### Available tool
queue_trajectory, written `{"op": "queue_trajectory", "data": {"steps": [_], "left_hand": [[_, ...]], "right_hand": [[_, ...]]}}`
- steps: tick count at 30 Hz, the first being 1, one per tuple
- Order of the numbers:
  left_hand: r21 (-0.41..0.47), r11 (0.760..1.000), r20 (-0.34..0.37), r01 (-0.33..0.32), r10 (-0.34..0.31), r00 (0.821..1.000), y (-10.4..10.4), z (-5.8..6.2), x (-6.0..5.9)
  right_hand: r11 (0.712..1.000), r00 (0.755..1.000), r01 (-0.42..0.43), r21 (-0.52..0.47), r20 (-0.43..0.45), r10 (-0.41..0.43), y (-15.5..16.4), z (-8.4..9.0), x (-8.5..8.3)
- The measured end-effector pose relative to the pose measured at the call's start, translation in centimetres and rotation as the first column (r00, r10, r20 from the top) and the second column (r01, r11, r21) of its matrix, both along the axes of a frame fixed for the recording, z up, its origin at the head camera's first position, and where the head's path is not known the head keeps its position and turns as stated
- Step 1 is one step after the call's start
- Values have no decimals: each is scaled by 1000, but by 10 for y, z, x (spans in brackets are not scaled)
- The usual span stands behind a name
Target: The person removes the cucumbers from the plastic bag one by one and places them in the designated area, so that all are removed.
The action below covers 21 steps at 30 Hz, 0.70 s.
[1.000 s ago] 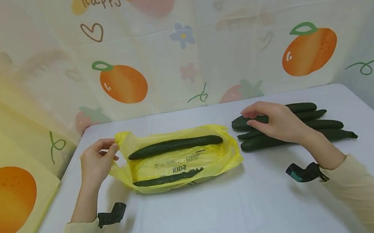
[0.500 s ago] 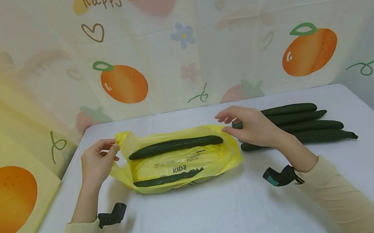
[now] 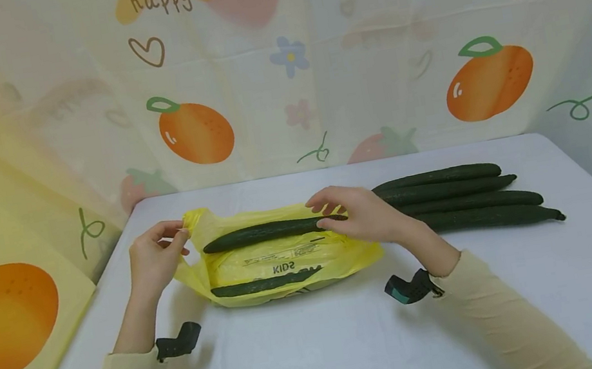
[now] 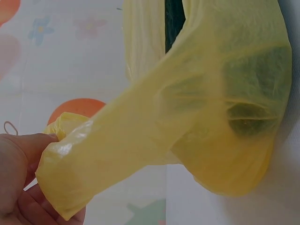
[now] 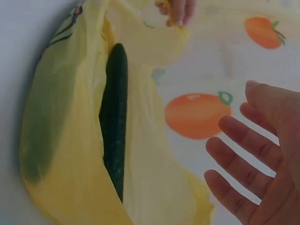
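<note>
My left hand (image 3: 153, 260) pinches the left edge of a thin yellow plastic bag (image 3: 284, 253), pulling that corner up and out. In the left wrist view the stretched bag (image 4: 140, 131) runs from the fingers to its bulging body. Inside the bag's opening lies one dark green cucumber (image 3: 257, 234) at the back; a second cucumber (image 3: 257, 285) shows along the front. Above the bag's right end hovers my right hand (image 3: 363, 216), holding nothing, its fingers loosely bent. The right wrist view shows those fingers (image 5: 243, 178) spread apart, away from the cucumber (image 5: 117, 108).
Several more cucumbers (image 3: 472, 219) lie side by side to the right of the bag, their left ends partly behind the right hand. All rest on a white table (image 3: 302, 360). A printed cloth (image 3: 366, 42) hangs behind the table's back edge.
My right hand has moved left from over the loose cucumbers to above the bag's right end. The left hand keeps its pinch on the bag and has stayed put.
</note>
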<state>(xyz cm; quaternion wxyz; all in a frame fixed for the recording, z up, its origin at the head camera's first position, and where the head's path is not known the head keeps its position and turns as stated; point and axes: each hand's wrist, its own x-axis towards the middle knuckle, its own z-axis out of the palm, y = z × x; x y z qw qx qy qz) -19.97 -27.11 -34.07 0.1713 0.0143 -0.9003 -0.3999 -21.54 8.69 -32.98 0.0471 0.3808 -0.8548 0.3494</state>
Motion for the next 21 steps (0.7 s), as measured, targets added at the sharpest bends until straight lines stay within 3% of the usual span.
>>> {"op": "queue_trajectory", "data": {"steps": [21], "left_hand": [[-13,1000,12,17,-17,1000,-1,-2,2]], "right_hand": [[990,993,-110,87,48,107,-44,-22,-2]]}}
